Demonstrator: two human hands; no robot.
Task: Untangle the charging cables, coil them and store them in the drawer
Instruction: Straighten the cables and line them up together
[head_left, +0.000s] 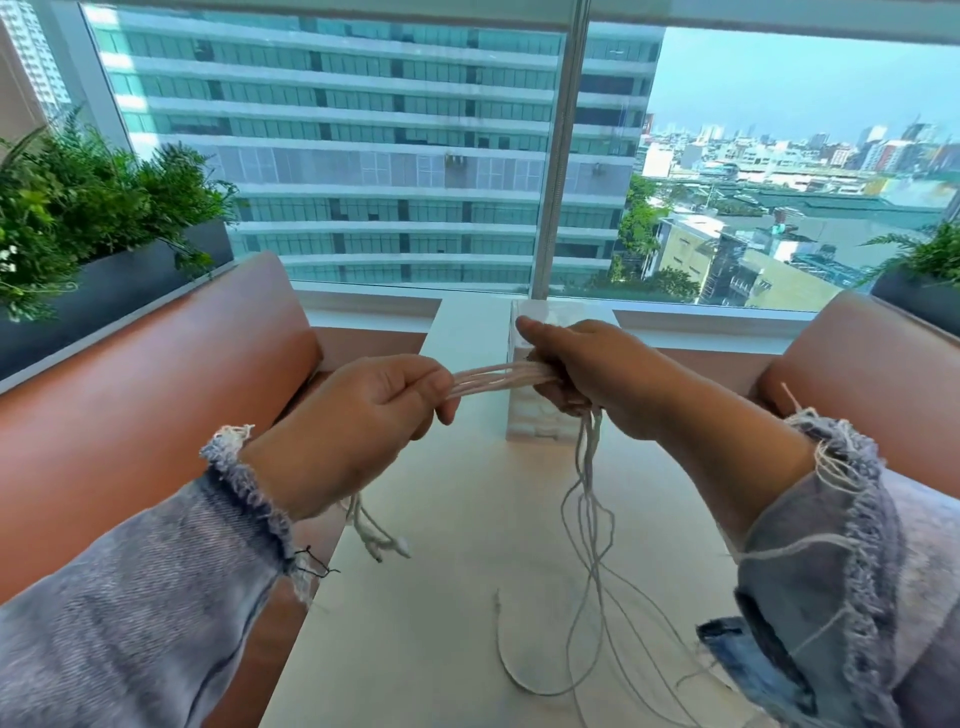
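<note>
Several white charging cables (498, 378) stretch taut in a bundle between my two hands, held above the white table (441, 623). My left hand (358, 421) pinches one end of the bundle; short ends with plugs (387, 545) dangle below that wrist. My right hand (597, 374) is closed around the other end, and the long loose lengths (589, 519) hang from it down onto the table in loops. A small white drawer box (530, 421) stands on the table right behind my hands, partly hidden by them.
Brown padded seats (156, 395) flank the narrow table on both sides. Dark planters with green ferns (78, 218) sit behind each seat. A big window with a white sill (363, 304) closes the far end.
</note>
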